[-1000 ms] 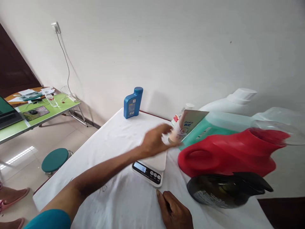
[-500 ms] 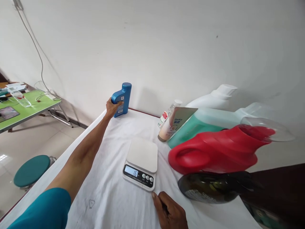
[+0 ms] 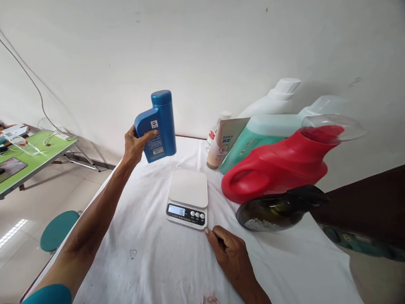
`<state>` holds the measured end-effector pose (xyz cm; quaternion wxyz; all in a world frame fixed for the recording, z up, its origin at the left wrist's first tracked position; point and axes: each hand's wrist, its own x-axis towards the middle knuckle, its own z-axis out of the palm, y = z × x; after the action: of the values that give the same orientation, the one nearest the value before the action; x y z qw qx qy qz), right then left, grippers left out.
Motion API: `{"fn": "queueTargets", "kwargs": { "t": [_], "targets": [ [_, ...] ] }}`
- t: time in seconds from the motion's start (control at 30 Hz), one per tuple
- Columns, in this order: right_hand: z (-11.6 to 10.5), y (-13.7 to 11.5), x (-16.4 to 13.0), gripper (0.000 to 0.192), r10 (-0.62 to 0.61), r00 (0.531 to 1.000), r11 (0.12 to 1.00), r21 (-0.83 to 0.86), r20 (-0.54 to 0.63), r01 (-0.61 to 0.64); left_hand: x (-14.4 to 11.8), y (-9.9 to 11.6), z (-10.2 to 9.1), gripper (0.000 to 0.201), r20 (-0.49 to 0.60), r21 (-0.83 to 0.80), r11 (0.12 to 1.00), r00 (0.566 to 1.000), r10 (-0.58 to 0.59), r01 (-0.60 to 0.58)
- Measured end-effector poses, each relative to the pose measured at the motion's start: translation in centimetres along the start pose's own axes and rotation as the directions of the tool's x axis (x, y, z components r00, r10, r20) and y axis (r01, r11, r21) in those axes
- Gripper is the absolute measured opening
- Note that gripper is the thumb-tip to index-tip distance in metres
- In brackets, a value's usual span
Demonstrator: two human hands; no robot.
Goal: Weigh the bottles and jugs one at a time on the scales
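Blue bottle [image 3: 157, 126] hangs clasped in the left hand [image 3: 134, 145], above the scale [image 3: 188, 198] (right hand [image 3: 229, 255] loose); one-sided grip could let it slip.

Left hand [image 3: 134, 143] is gripping, arm stretching forward above the scale [image 3: 188, 198]; right hand [image 3: 229, 251] is resting flat just beside it.
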<state>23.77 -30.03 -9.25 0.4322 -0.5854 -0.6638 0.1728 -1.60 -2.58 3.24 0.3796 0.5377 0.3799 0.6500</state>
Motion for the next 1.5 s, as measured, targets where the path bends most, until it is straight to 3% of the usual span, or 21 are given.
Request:
{"fn": "queueTargets", "kwargs": {
  "t": [0.13, 0.3, 0.53, 0.77, 0.9, 1.0, 1.07, 1.17, 1.27, 1.5],
  "targets": [
    [-0.2, -0.1, 0.1, 0.050, 0.051, 0.999, 0.998, 0.036, 0.015, -0.051, -5.6, 2.8, 2.0, 0.051, 0.110, -0.052, 0.995, 0.991, -0.080, 0.086],
    [-0.2, 0.2, 0.1, 0.052, 0.101, 0.995, 0.994, 0.043, 0.020, -0.102, -9.9, 3.4, 4.4, 0.053, 0.232, -0.056, 0.988, 0.964, -0.130, 0.147],
    [-0.1, 0.4, 0.2, 0.055, 0.125, 0.992, 0.990, 0.060, 0.008, -0.125, -11.5, 2.3, 5.3, 0.055, 0.299, -0.031, 0.980, 0.937, -0.180, 0.198],
    [-0.8, -0.6, 0.4, 0.058, 0.219, 0.975, 0.968, 0.117, 0.029, -0.221, -11.5, 2.4, 4.4, 0.064, 0.371, 0.075, 0.992, 0.921, -0.121, 0.100],
    [-1.0, -0.8, 0.2, 0.057, 0.320, 0.946, 0.925, 0.199, 0.048, -0.323, -11.6, 0.7, 2.2, 0.073, 0.432, 0.029, 0.997, 0.898, -0.083, 0.078],
    [-1.1, -0.8, 0.1, 0.054, 0.344, 0.938, 0.909, 0.231, 0.050, -0.346, -12.3, -2.1, 0.5, 0.086, 0.298, -0.002, 0.979, 0.935, -0.194, 0.204],
    [-1.0, -0.6, 0.0, 0.051, 0.361, 0.932, 0.904, 0.235, 0.026, -0.356, -13.2, -4.0, -0.1, 0.093, 0.201, -0.020, 0.946, 0.928, -0.313, 0.324],
    [-0.6, -0.3, 0.3, 0.046, 0.386, 0.920, 0.905, 0.220, -0.064, -0.364, -14.5, -6.2, -0.1, 0.096, 0.183, -0.073, 0.904, 0.897, -0.403, 0.421],
    [0.2, -0.2, 1.2, 0.052, 0.370, 0.914, 0.922, 0.185, -0.167, -0.340, -15.3, -7.5, 0.3, 0.094, 0.235, -0.127, 0.897, 0.892, -0.386, 0.422],
    [3.5, 0.5, 3.6, 0.076, 0.382, 0.893, 0.914, 0.242, -0.237, -0.327, -15.7, -8.1, 0.3, 0.095, 0.275, -0.142, 0.895, 0.886, -0.374, 0.422]
  ]
}}
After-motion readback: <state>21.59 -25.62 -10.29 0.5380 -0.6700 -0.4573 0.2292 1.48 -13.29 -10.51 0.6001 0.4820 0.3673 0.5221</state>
